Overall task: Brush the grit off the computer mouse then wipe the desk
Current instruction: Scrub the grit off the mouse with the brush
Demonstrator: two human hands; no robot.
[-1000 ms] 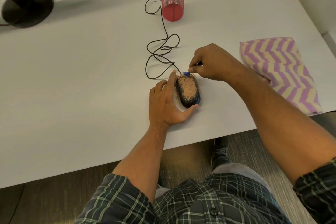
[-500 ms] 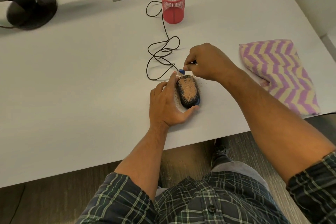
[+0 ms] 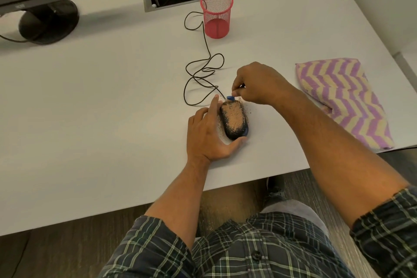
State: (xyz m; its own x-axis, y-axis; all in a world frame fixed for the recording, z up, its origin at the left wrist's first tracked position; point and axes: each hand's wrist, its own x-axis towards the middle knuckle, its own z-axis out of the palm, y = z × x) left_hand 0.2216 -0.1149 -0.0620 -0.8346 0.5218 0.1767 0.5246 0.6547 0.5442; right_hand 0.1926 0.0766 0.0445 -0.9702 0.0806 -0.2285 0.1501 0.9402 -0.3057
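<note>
Monitor base (image 3: pixel 48 21) stood far left on desk (image 3: pixel 101 108). Left hand (image 3: pixel 209 133) cupped mouse (image 3: pixel 233 119) near front edge, fingers straight along flank, thumb behind. Mouse: light, rigid, prone to sliding; brace by sides. Right hand (image 3: pixel 259 84) pinched blue brush (image 3: pixel 230 97) at grit-coated nose. Chevron towel (image 3: pixel 343 101) lay right.

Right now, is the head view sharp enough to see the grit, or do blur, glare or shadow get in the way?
Head view: sharp at centre; grit on the mouse reads clearly; no glare; soft shadows; wide-angle bend at the desk edges.
</note>
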